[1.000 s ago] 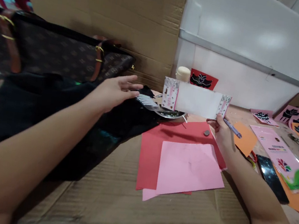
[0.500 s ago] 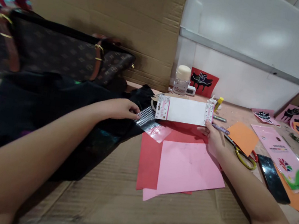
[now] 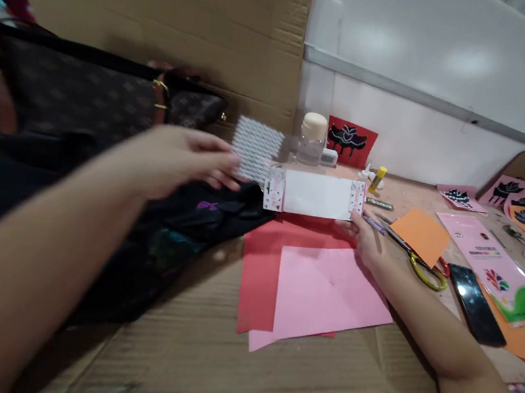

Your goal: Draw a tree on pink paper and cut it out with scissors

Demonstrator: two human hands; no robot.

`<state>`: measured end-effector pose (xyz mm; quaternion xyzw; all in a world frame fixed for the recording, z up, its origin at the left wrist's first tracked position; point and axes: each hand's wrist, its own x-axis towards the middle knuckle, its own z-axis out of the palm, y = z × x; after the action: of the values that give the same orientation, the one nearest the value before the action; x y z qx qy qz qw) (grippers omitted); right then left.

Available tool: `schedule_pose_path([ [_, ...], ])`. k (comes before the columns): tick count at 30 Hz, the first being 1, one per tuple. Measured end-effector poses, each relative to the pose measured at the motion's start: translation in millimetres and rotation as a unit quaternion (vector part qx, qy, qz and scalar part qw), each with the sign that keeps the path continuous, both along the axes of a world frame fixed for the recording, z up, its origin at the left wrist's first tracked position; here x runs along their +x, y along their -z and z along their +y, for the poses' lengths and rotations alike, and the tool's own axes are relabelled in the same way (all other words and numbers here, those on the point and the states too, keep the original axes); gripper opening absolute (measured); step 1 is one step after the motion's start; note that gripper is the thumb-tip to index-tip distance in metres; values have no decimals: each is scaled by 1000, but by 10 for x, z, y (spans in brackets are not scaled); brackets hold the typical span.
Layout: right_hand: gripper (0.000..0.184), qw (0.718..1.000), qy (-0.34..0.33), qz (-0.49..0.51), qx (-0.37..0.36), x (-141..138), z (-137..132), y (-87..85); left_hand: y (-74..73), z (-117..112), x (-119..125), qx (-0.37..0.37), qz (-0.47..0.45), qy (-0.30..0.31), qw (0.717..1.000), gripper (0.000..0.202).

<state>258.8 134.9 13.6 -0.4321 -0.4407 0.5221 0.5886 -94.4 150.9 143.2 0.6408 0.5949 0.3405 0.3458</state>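
My left hand (image 3: 193,162), partly blurred, pinches the lower left edge of a sheet of stick-on pearls (image 3: 255,149), which is raised upright in rows of silvery beads. At the middle, my right hand (image 3: 361,233) grips the right end of a white packaging card (image 3: 317,195) whose two ends are printed in pink and black. Red paper (image 3: 259,282) lies beneath the card, with pink paper (image 3: 331,294) on top of it. A purple pen (image 3: 374,223) shows just beyond my right fingers.
Black cloth (image 3: 187,231) and a brown patterned bag (image 3: 86,82) take up the left. On the right lie scissors (image 3: 427,272), orange paper (image 3: 420,235), a phone (image 3: 477,303) and a pink package (image 3: 495,266). A jar (image 3: 312,139) and glue stick (image 3: 377,179) stand behind.
My left hand has lifted the pearl sheet up off the worktop area beside the card. The clear, pinkish piece that lay below it no longer shows. My right hand still holds the card.
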Motion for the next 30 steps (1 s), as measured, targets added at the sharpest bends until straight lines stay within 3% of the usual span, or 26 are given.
schedule_pose_path([
  [4, 39, 1000, -13, -14, -25, -19, -16, -28, 606, 102, 600, -65, -26, 47, 996, 31],
  [6, 40, 999, -20, -28, -35, -38, -43, -74, 841, 136, 698, -80, -28, 52, 995, 35],
  [9, 41, 997, -34, -57, -36, -84, -100, -156, 1029, 128, 713, -73, -13, 67, 995, 38],
  [12, 35, 994, -45, -99, -20, -133, -160, -222, 1068, 82, 700, -27, 35, 96, 994, 34],
  [15, 27, 990, -50, -129, -5, -145, -198, -260, 1016, 72, 662, 67, 103, 105, 987, 36],
  [17, 24, 990, -41, -137, 3, -124, -201, -270, 966, 106, 614, 144, 141, 102, 974, 59],
  [19, 22, 989, -31, -143, 9, -93, -191, -263, 937, 161, 563, 203, 168, 113, 958, 98],
  [21, 23, 988, -33, -150, 8, -67, -178, -241, 948, 219, 520, 233, 188, 137, 944, 118],
  [25, 27, 986, -39, -163, 12, -35, -166, -187, 1042, 291, 450, 251, 205, 170, 931, 116],
  [30, 29, 984, 13, -177, 27, 101, -11, -159, 1104, 280, 407, 262, 190, 191, 927, 116],
])
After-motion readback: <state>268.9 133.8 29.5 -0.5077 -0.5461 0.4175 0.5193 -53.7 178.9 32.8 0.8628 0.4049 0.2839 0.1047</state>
